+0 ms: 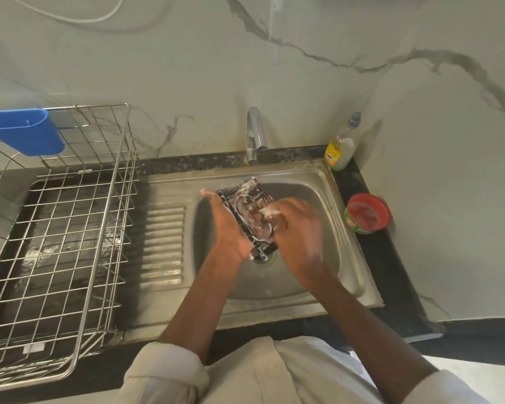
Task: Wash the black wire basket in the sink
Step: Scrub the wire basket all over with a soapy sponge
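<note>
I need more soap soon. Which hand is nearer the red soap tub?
Right. The right hand scrubs just left of the red soap tub; the left hand is farther left, holding the basket.

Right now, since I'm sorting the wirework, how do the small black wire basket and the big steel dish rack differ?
The black wire basket is small, soapy and held over the sink by the left hand; the steel dish rack is large, bare silver and stands on the counter. Both are open wire grids.
</note>
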{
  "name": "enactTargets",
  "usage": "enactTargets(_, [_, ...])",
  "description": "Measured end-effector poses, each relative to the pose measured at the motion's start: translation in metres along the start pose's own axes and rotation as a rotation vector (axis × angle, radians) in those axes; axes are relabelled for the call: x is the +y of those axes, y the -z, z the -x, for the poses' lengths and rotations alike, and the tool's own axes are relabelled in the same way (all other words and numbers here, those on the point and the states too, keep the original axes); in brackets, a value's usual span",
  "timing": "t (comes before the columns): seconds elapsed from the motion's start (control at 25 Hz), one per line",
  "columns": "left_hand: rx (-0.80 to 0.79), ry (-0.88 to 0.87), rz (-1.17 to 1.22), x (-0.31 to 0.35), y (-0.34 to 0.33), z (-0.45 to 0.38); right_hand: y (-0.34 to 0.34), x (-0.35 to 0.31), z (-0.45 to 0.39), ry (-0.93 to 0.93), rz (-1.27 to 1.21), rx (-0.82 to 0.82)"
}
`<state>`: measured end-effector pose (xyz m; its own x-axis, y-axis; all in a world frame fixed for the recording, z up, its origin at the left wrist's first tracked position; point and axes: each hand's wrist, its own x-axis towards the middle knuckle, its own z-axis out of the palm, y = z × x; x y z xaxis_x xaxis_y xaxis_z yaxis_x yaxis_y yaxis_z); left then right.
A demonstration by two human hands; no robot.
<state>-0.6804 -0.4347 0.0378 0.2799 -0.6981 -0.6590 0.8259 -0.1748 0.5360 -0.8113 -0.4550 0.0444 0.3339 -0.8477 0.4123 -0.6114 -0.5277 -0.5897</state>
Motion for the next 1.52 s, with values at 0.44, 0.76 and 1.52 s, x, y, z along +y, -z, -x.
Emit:
enactTargets(0.44, [0.148, -0.073, 0.202, 0.005, 0.008, 0.005, 0.0, -0.006, 0.041, 0.11, -0.113, -0.066])
enactTargets(0.76, [0.032, -0.042, 0.342, 0.001, 0.012, 0.0, 0.009, -0.005, 0.041, 0.001, -0.107, 0.015])
enactTargets(1.52, [-0.089, -0.047, 0.177, 0.007, 0.019, -0.01, 0.012, 0.01, -0.001, 0.026, 0.087, 0.016])
